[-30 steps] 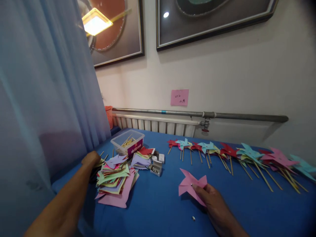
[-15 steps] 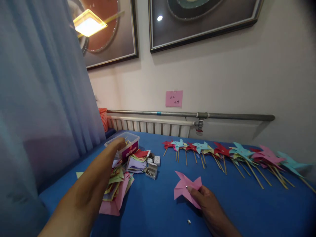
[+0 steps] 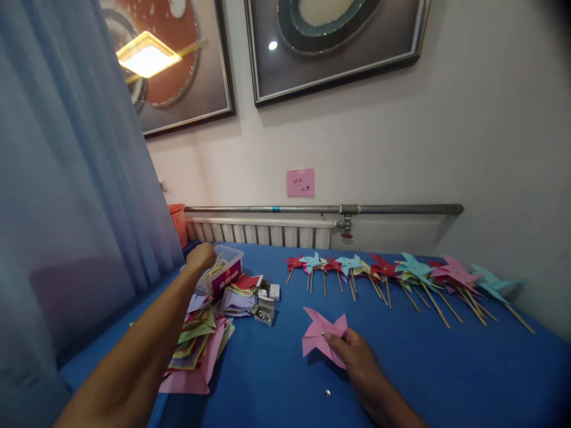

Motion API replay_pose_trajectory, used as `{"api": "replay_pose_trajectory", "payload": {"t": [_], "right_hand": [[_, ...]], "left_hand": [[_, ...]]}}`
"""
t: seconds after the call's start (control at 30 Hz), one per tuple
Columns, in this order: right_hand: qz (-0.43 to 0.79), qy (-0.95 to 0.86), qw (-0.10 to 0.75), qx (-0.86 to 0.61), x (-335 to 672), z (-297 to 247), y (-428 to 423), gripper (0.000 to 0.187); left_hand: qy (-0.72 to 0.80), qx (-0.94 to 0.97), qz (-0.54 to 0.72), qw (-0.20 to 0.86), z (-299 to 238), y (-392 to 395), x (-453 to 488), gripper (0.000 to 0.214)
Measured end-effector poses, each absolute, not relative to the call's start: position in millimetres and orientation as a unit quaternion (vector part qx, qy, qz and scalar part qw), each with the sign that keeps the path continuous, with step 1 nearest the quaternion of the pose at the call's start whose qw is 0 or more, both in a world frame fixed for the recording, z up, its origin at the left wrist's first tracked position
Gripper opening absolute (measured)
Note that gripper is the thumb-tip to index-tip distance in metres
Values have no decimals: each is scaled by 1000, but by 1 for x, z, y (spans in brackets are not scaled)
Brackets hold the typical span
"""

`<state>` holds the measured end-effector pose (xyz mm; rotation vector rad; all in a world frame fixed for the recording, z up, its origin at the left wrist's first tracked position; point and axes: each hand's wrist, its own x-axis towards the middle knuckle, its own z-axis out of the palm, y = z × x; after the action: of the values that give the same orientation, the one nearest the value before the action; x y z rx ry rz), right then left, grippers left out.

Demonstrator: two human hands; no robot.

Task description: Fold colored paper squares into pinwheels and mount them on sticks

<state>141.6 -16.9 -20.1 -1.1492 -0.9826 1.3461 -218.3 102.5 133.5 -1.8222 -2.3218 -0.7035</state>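
Observation:
Between the thumb and fingers of my right hand is a pink paper pinwheel without a stick, a small metal pin at its centre by my thumb. A small shiny metal piece lies on the blue table below it. My left hand reaches to the left side of a clear plastic tub with a purple label. Thin wooden sticks lie inside the tub. The left fingers are hidden behind the back of the hand, so any hold is out of sight.
Finished pinwheels on sticks lie in a row at the back right. Stacks of coloured paper sit beside my left forearm. Small open boxes of metal pins stand right of the tub. A curtain hangs at left.
My left hand has moved left and slightly up relative to the tub, leaving more of the sticks visible. The view has shifted right. My right hand still holds the pink pinwheel.

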Motion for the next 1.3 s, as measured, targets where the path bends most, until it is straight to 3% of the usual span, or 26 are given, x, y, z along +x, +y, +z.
{"api": "replay_pose_trajectory", "payload": {"t": [0.13, 0.3, 0.43, 0.7, 0.97, 1.3], "right_hand": [[558, -419, 541, -471, 140, -17, -20, 30], [551, -409, 555, -470, 140, -22, -18, 27], [566, -399, 567, -446, 140, -28, -15, 29], [574, -383, 570, -446, 143, -43, -5, 41], [553, -398, 589, -435, 149, -28, -15, 46], [548, -388, 606, -427, 148, -24, -16, 37]], "left_hand": [[-725, -629, -277, 41, 117, 84, -171, 35], [-636, -634, -400, -183, 34, 42, -72, 32], [-576, -673, -387, -255, -9, 22, -34, 25], [-532, -702, -369, -296, -16, 19, -32, 22], [-440, -633, -318, -552, -18, 5, -13, 25], [-459, -609, -327, -558, -19, 7, -17, 16]]}}
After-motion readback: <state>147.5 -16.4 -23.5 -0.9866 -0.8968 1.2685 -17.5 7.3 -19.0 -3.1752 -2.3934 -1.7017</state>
